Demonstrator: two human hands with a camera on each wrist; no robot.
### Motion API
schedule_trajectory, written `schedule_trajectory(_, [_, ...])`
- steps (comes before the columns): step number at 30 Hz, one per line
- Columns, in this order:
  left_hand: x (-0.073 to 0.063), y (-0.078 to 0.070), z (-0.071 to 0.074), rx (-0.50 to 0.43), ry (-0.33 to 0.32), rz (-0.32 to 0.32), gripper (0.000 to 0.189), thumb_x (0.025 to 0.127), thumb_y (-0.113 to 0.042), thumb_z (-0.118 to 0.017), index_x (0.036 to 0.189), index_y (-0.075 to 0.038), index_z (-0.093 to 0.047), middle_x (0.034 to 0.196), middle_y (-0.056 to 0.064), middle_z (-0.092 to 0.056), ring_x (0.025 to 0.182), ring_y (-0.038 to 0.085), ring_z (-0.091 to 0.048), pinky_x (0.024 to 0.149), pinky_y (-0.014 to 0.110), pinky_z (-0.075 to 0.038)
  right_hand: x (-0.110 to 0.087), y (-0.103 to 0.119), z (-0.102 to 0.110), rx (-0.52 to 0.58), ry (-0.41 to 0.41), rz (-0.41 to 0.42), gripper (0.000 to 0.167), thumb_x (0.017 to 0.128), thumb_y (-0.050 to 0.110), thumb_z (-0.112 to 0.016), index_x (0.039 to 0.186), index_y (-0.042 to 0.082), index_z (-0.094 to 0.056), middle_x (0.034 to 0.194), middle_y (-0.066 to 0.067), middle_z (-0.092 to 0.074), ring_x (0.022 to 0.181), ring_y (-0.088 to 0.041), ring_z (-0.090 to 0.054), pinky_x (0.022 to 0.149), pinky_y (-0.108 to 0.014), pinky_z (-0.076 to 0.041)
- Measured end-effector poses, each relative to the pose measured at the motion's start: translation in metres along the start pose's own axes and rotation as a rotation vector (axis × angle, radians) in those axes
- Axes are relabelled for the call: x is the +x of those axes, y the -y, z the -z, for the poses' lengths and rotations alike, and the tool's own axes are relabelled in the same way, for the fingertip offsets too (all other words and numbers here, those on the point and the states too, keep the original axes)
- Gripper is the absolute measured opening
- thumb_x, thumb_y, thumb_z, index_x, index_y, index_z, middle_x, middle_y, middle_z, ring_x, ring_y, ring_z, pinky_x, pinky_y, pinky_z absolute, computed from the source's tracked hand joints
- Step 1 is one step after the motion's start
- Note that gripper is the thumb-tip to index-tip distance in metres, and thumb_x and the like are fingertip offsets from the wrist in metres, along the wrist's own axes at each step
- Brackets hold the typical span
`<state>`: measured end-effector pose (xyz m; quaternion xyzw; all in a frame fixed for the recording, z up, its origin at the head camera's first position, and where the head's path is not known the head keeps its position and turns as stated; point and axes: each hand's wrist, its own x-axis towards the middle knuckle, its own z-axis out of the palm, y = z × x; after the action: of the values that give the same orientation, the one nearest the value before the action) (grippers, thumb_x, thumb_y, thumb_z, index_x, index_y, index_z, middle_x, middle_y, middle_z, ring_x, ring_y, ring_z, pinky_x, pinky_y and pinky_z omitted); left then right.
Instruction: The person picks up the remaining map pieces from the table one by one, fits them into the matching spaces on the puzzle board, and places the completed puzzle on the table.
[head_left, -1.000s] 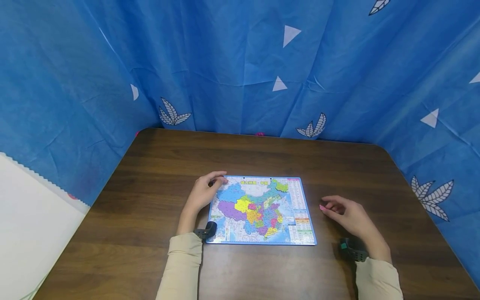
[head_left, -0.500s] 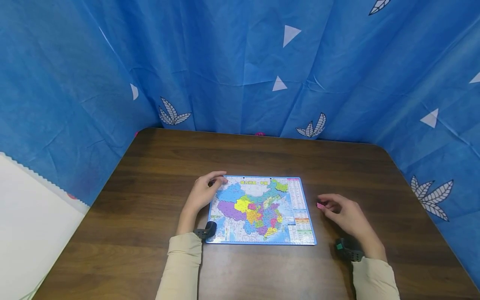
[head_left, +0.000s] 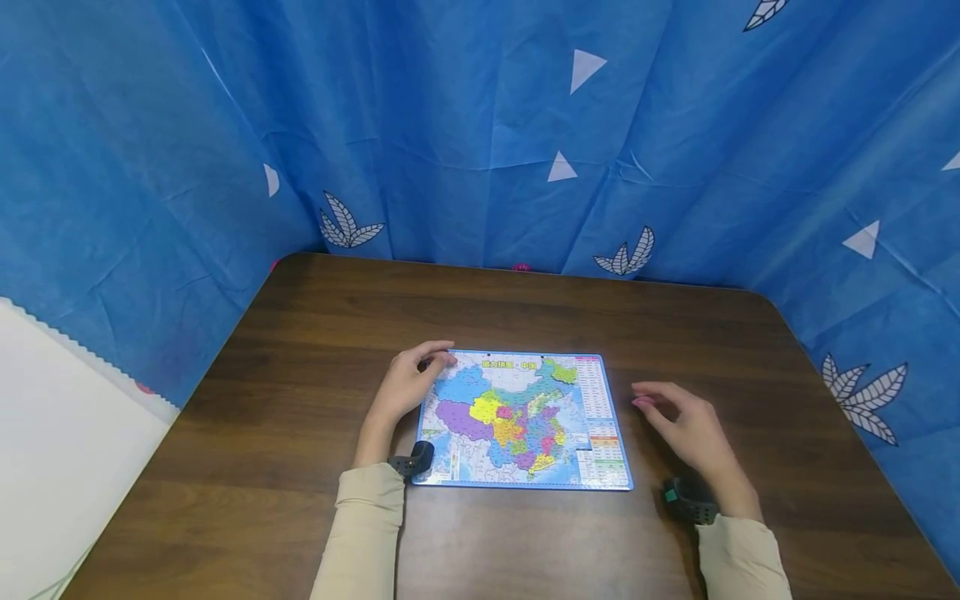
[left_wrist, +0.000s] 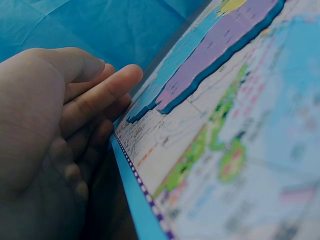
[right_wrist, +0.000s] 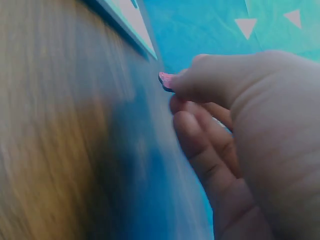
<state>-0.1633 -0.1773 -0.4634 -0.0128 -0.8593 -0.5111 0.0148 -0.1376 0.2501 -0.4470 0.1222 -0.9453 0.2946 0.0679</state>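
Note:
A map puzzle board (head_left: 597,398) with a blue rim lies on the table, its coloured map pieces set in the middle. My left hand (head_left: 407,382) rests at the board's upper left corner, fingertips on the edge. In the left wrist view its fingers (left_wrist: 102,95) are loosely bent beside a purple piece (left_wrist: 215,52) and a blue piece (left_wrist: 172,70). To the right of the board, my right hand (head_left: 693,429) pinches a small pink puzzle piece (right_wrist: 166,81) between thumb and fingers, above the tabletop. Most of that piece is hidden by the thumb.
The dark wooden table (head_left: 225,433) extends around the board on all sides. A blue curtain (head_left: 450,125) with white triangles and leaves hangs behind and beside it. Something white (head_left: 60,450) stands off the table's left edge. Each wrist wears a strapped camera.
My right hand has moved left and slightly away from me toward the board, carrying the pink puzzle piece. My left hand and the board have stayed in place.

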Motion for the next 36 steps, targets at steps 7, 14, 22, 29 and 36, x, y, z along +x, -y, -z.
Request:
schedule_trajectory(7, [0.001,-0.001,-0.001,-0.007,0.003,-0.009,0.032,0.105,-0.027,-0.059,0.135,-0.019,-0.068,0.123,0.003,-0.073,0.125,0.027,-0.059,0.112,0.052,-0.044,0.003,0.006,-0.005,0.046,-0.065,0.049,0.036,0.093,0.008,-0.076,0.128,0.012,-0.069,0.119,-0.009,-0.073,0.102,-0.026,-0.069,0.089,-0.035,-0.059])
schedule_trajectory(14, [0.000,-0.001,-0.001,-0.004,0.006,-0.006,0.032,0.105,-0.026,-0.059,0.135,-0.019,-0.068,0.123,0.003,-0.073,0.125,0.027,-0.059,0.113,0.052,-0.043,0.008,0.016,-0.017,0.107,-0.031,0.061,0.031,0.096,0.014,-0.074,0.126,0.015,-0.071,0.122,-0.006,-0.072,0.102,-0.023,-0.069,0.087,-0.012,-0.048])
schedule_trajectory(22, [-0.001,0.001,-0.001,-0.004,0.004,-0.013,0.032,0.105,-0.026,-0.059,0.135,-0.019,-0.067,0.120,0.003,-0.074,0.124,0.027,-0.059,0.112,0.052,-0.044,0.020,0.033,-0.032,0.145,0.078,0.120,0.027,0.094,0.016,-0.076,0.122,0.015,-0.074,0.116,-0.004,-0.074,0.095,-0.019,-0.072,0.082,-0.019,-0.055])
schedule_trajectory(29, [-0.001,0.002,0.000,-0.004,0.002,-0.013,0.032,0.105,-0.026,-0.058,0.135,-0.019,-0.068,0.121,0.003,-0.074,0.125,0.028,-0.059,0.112,0.053,-0.043,0.031,0.045,-0.029,0.119,0.148,0.214,0.027,0.092,0.014,-0.078,0.119,0.014,-0.075,0.114,-0.002,-0.075,0.090,-0.013,-0.070,0.082,-0.026,-0.059])
schedule_trajectory(36, [-0.001,0.002,0.000,-0.008,0.003,-0.021,0.032,0.105,-0.025,-0.058,0.134,-0.018,-0.068,0.119,0.004,-0.075,0.125,0.028,-0.059,0.113,0.053,-0.043,0.038,0.059,-0.032,0.142,0.191,0.225,0.026,0.092,0.010,-0.077,0.118,0.013,-0.076,0.114,-0.002,-0.076,0.095,-0.016,-0.073,0.087,-0.040,-0.061])
